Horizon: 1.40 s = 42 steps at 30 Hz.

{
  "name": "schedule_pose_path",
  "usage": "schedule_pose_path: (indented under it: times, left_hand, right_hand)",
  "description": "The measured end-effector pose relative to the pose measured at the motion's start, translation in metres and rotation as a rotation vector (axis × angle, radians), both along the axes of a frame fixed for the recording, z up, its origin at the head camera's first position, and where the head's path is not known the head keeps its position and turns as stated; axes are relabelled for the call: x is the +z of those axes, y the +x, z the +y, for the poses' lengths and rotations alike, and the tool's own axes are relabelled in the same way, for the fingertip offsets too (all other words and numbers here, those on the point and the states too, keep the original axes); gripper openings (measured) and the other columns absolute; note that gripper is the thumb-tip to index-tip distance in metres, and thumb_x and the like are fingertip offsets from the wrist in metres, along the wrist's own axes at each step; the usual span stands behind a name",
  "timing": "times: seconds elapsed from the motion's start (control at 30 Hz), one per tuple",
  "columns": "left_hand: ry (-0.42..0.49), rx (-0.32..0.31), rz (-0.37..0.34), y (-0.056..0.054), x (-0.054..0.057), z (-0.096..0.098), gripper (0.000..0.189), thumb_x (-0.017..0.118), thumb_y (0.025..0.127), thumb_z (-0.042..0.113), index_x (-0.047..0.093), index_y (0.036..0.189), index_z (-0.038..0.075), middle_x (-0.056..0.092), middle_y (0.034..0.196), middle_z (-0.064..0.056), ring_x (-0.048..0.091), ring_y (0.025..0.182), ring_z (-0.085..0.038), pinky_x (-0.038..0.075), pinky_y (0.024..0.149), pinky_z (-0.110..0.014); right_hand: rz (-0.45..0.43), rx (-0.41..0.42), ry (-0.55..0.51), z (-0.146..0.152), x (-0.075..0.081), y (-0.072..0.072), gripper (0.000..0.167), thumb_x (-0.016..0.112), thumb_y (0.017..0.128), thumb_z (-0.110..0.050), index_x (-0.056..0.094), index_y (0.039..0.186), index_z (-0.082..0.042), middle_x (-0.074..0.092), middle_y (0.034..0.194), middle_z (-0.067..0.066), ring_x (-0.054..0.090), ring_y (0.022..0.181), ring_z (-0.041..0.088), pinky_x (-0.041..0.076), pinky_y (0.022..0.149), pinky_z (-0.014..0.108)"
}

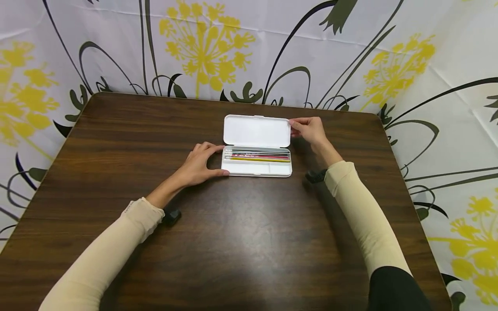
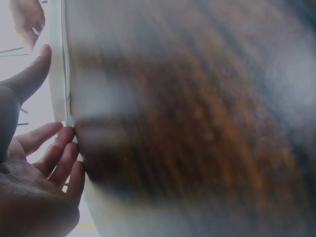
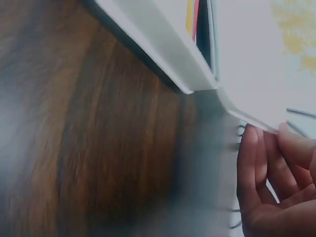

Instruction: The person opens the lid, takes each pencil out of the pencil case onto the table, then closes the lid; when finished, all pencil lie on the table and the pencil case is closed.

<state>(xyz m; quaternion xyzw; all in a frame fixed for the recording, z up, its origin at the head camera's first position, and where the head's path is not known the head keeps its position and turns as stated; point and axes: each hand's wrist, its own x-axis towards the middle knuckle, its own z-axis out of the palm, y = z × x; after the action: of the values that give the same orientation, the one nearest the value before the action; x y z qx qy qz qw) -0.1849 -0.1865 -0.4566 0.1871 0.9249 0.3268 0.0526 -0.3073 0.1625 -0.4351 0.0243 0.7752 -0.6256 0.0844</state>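
- A white pencil case [image 1: 247, 167] sat on the brown table [image 1: 233, 250], in front of the person and between the two hands, with its long axis running left to right.
- Its lid [image 1: 256, 131] stood open on the far side, away from the person, joined to the tray along the long hinge [image 1: 256, 147]; how steeply it leaned was hard to tell.
- Several pencils [image 1: 258, 156] lay in the tray's back section, parallel to the hinge.
- The right hand [image 1: 310, 129] pinched the lid between thumb and fingers at its right end, near the far corner, so the rest of the lid stretched leftward from that grip and the hinge lay nearer the person than the fingers did.
- The left hand [image 1: 197, 164] was spread across the case's left end, thumb touching the front corner and index finger by the back corner; how hard it pressed could not be told.
- The right hand was thus the nearer one to the lid's free edge, the left the nearer to the tray.
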Motion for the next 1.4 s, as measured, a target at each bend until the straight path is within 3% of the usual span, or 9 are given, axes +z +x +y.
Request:
schedule_pose_path:
  times: [0.13, 0.3, 0.43, 0.57, 0.63, 0.73, 0.9, 1.1, 1.4]
  left_hand:
    - [0.008, -0.004, -0.003, 0.0, 0.0, 0.003, 0.084, 0.081, 0.077, 0.048, 0.047, 0.145, 0.011, 0.047, 0.13, -0.013, 0.037, 0.119, -0.032, 0.026, 0.099, -0.055]
    - [0.012, -0.001, -0.003, 0.001, 0.0, 0.002, 0.084, 0.081, 0.078, 0.047, 0.047, 0.146, 0.011, 0.047, 0.13, -0.013, 0.037, 0.12, -0.032, 0.025, 0.099, -0.055]
    - [0.014, 0.002, -0.013, 0.003, -0.001, 0.0, 0.084, 0.081, 0.078, 0.047, 0.046, 0.147, 0.011, 0.046, 0.131, -0.013, 0.036, 0.12, -0.033, 0.025, 0.1, -0.055]
    - [0.015, 0.0, -0.025, 0.003, -0.003, 0.0, 0.085, 0.081, 0.078, 0.048, 0.045, 0.147, 0.013, 0.046, 0.132, -0.013, 0.035, 0.12, -0.033, 0.025, 0.1, -0.056]
    - [0.018, 0.0, -0.026, 0.003, -0.003, 0.0, 0.085, 0.08, 0.078, 0.048, 0.045, 0.147, 0.013, 0.045, 0.132, -0.013, 0.035, 0.12, -0.033, 0.025, 0.1, -0.056]
    - [0.021, 0.0, -0.02, 0.003, -0.004, 0.0, 0.085, 0.08, 0.078, 0.048, 0.045, 0.147, 0.013, 0.046, 0.131, -0.013, 0.035, 0.119, -0.033, 0.026, 0.099, -0.056]
    - [0.025, 0.0, -0.003, 0.002, -0.003, -0.001, 0.085, 0.081, 0.078, 0.048, 0.045, 0.147, 0.013, 0.046, 0.131, -0.013, 0.036, 0.118, -0.033, 0.026, 0.098, -0.055]
    - [0.026, 0.0, -0.006, 0.002, -0.001, -0.001, 0.084, 0.08, 0.079, 0.048, 0.045, 0.147, 0.013, 0.045, 0.132, -0.013, 0.036, 0.118, -0.033, 0.026, 0.098, -0.055]
    - [0.04, -0.005, 0.0, 0.002, -0.003, -0.002, 0.084, 0.08, 0.079, 0.046, 0.045, 0.147, 0.012, 0.046, 0.132, -0.014, 0.036, 0.119, -0.034, 0.026, 0.099, -0.056]
  right_hand:
    - [-0.111, -0.048, -0.029, 0.001, -0.008, -0.004, 0.032, 0.07, 0.092, -0.014, 0.069, 0.115, 0.007, 0.07, 0.094, 0.013, 0.068, 0.075, 0.017, 0.055, 0.077, 0.036]
    - [-0.092, -0.051, -0.027, 0.0, -0.012, -0.003, 0.03, 0.07, 0.091, -0.014, 0.07, 0.115, 0.005, 0.069, 0.098, 0.014, 0.067, 0.078, 0.019, 0.055, 0.078, 0.035]
    - [-0.005, -0.037, -0.037, 0.001, -0.007, 0.004, 0.032, 0.072, 0.09, -0.017, 0.071, 0.116, 0.002, 0.069, 0.104, 0.013, 0.066, 0.089, 0.029, 0.051, 0.086, 0.045]
    - [0.204, -0.032, 0.049, 0.007, 0.004, 0.023, 0.035, 0.074, 0.09, -0.026, 0.072, 0.116, -0.004, 0.07, 0.105, 0.01, 0.065, 0.093, 0.036, 0.052, 0.084, 0.041]
    - [0.316, 0.006, 0.117, 0.012, 0.01, 0.036, 0.032, 0.074, 0.09, -0.026, 0.073, 0.115, -0.005, 0.071, 0.104, 0.01, 0.065, 0.091, 0.036, 0.053, 0.079, 0.033]
    - [0.443, 0.163, 0.233, 0.015, 0.02, 0.056, 0.024, 0.073, 0.091, -0.017, 0.074, 0.11, -0.003, 0.071, 0.102, 0.012, 0.065, 0.086, 0.032, 0.051, 0.071, 0.026]
    - [0.488, 0.395, 0.366, 0.02, 0.008, 0.068, 0.018, 0.075, 0.088, -0.008, 0.076, 0.106, -0.008, 0.072, 0.1, 0.003, 0.066, 0.084, 0.018, 0.052, 0.073, 0.03]
    - [0.534, 0.483, 0.42, 0.022, -0.009, 0.069, 0.02, 0.076, 0.086, -0.006, 0.076, 0.107, -0.006, 0.071, 0.097, 0.003, 0.064, 0.083, 0.016, 0.051, 0.076, 0.033]
    - [0.615, 0.5, 0.591, 0.012, -0.014, 0.065, 0.018, 0.077, 0.086, -0.008, 0.077, 0.104, -0.008, 0.067, 0.098, 0.004, 0.058, 0.079, 0.016, 0.047, 0.069, 0.034]
